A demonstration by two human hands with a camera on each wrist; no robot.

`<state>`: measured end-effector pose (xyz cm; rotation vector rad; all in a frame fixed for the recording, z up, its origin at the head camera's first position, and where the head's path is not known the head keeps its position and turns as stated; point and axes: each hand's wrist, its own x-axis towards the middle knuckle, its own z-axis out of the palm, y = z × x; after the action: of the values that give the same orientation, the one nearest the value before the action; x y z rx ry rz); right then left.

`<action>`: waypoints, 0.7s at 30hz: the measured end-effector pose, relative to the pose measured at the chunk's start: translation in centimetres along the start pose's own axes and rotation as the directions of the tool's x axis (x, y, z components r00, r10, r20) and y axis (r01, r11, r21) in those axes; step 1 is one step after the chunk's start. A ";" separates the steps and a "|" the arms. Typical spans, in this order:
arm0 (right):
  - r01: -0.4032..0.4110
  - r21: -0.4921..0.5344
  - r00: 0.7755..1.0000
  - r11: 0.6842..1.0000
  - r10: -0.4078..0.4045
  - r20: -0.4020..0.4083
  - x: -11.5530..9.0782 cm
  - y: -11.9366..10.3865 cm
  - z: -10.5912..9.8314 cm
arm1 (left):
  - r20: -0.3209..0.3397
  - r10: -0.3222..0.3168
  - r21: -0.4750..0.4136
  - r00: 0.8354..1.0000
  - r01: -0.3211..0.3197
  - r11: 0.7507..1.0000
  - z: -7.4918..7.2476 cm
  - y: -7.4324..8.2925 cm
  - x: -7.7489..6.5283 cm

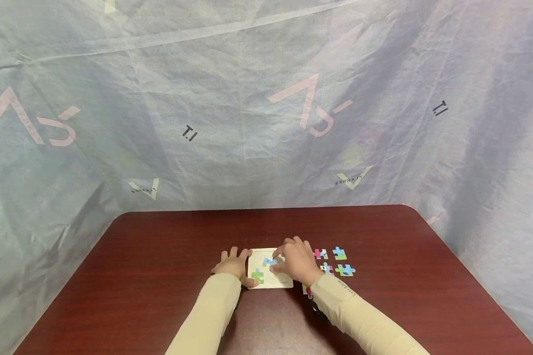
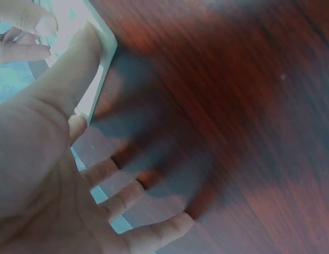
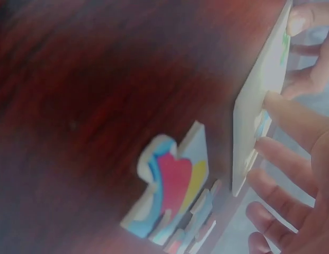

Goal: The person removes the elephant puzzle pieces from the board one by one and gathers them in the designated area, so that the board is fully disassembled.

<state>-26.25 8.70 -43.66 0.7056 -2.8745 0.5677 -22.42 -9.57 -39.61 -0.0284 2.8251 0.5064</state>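
Note:
A pale, shallow puzzle board (image 1: 277, 283) lies on the table between both hands. My left hand (image 1: 234, 266) spreads at its left side. The left thumb (image 2: 79, 61) rests on the board's near left corner, while the other fingers reach down to the table. A green puzzle piece (image 1: 258, 277) lies in the board beside that thumb. Over the board, my right hand (image 1: 298, 261) pinches a light blue puzzle piece (image 1: 268, 261) between thumb and index finger. That piece is low against the board, and the fingers partly cover it.
Several loose puzzle pieces (image 1: 345, 269) lie right of the board, some partly hidden by the right hand and sleeve. A red, yellow and blue piece (image 3: 175, 182) shows large in the right wrist view. Behind the dark red wooden table (image 1: 160, 246) hangs a grey printed sheet (image 1: 231, 98).

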 end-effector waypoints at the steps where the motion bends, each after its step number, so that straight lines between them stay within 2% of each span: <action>1: 0.003 0.000 1.000 1.000 -0.003 -0.007 0.0 0.0 0.1 | 0.000 0.001 -0.002 1.000 -0.001 1.000 0.0 0.0 0.0; 8: 0.007 -0.007 1.000 1.000 -0.007 0.000 0.2 -0.2 0.0 | -0.006 0.004 -0.001 1.000 -0.004 1.000 -0.1 0.0 -0.1; 21: 0.032 0.058 0.997 0.998 -0.035 0.063 0.3 0.4 -0.7 | 0.003 -0.007 -0.006 1.000 0.007 1.000 0.0 0.0 0.0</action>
<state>-26.69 9.19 -43.08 0.7927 -2.9090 0.6370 -22.37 -9.60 -39.63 -0.0379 2.8192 0.5131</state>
